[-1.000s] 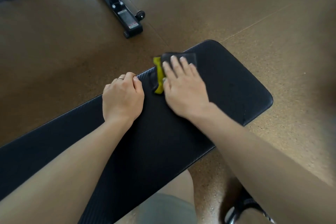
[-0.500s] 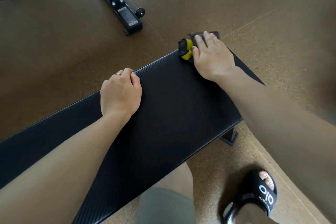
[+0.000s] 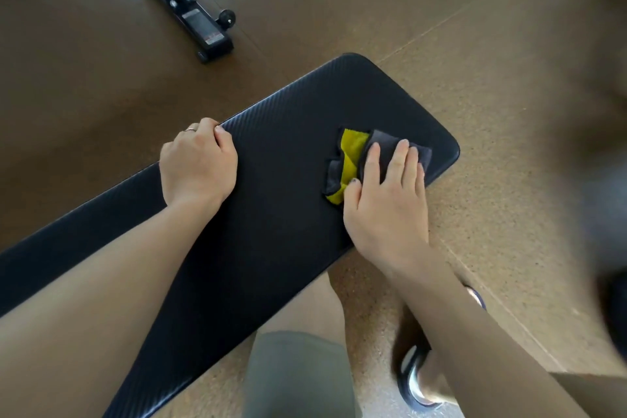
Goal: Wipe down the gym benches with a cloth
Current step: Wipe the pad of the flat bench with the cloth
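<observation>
You wear a ring [image 3: 191,129] on your left hand [image 3: 197,164], olive-grey shorts [image 3: 298,377], and a black sandal [image 3: 415,383]; your arms are bare.

Bench [image 3: 271,214]: long flat black pad, carbon-weave texture, rounded corners, running diagonally from lower left to upper right over the brown floor. Cloth [image 3: 353,159]: dark grey with yellow inner side, crumpled and folded over itself, lying flat on the pad top near the right end, closer to the near long edge.

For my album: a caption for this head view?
Right hand presses a cloth on the black bench; left hand grips its edge.
</observation>
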Tool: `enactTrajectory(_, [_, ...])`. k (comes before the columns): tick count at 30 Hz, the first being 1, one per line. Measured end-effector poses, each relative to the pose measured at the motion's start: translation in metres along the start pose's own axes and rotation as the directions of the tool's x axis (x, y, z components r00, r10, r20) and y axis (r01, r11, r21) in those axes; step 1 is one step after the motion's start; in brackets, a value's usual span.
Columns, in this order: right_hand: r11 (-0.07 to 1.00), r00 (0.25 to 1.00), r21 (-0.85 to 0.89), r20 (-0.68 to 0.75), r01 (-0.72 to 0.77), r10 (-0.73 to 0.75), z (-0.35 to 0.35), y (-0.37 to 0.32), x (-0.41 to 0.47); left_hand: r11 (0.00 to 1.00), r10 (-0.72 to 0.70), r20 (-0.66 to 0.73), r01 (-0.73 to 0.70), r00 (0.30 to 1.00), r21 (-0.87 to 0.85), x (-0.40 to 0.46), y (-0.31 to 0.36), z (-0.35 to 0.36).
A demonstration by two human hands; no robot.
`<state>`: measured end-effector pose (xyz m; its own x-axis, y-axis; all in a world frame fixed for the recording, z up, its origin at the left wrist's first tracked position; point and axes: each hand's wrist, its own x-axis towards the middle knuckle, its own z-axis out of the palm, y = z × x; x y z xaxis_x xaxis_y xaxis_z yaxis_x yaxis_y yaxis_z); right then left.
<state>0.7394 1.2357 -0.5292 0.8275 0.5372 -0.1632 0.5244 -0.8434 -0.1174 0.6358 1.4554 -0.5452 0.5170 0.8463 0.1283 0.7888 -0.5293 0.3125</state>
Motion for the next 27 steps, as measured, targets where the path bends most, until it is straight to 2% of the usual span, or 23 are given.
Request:
enactTrajectory(6, [0.995, 0.993, 0.012, -0.058, -0.101, 0.101, 0.004, -0.024, 0.062, 1.0, 0.011, 0.0, -0.011, 1.0, 0.007, 0.001, -0.001, 0.001])
enactTrajectory(11, [0.997, 0.992, 0.046, -0.118, 0.058, -0.052, 0.013, -0.019, -0.011, 1.0, 0.018, -0.006, -0.018, 1.0, 0.01, 0.0, -0.001, 0.001])
enactTrajectory(14, [0.993, 0.988, 0.068, -0.127, 0.093, -0.083, 0.024, -0.006, -0.039, 1.0, 0.019, 0.002, -0.019, 1.0, 0.02, 0.001, -0.003, 0.002])
enactTrajectory(18, [0.989, 0.971, 0.138, -0.224, -0.056, 0.086, 0.027, 0.02, 0.01, 1.0, 0.014, 0.009, -0.014, 1.0, 0.018, 0.001, -0.002, 0.002])
enactTrajectory(21, [0.959, 0.946, 0.231, -0.237, -0.165, 0.22, 0.025, 0.029, 0.045, 1.0, 0.017, 0.002, -0.017, 1.0, 0.014, 0.0, -0.002, 0.002])
enactTrajectory(27, [0.798, 0.887, 0.578, -0.262, -0.171, 0.379, 0.046, -0.019, -0.015, 1.0, 0.017, 0.0, -0.017, 1.0, 0.021, -0.001, -0.001, 0.002])
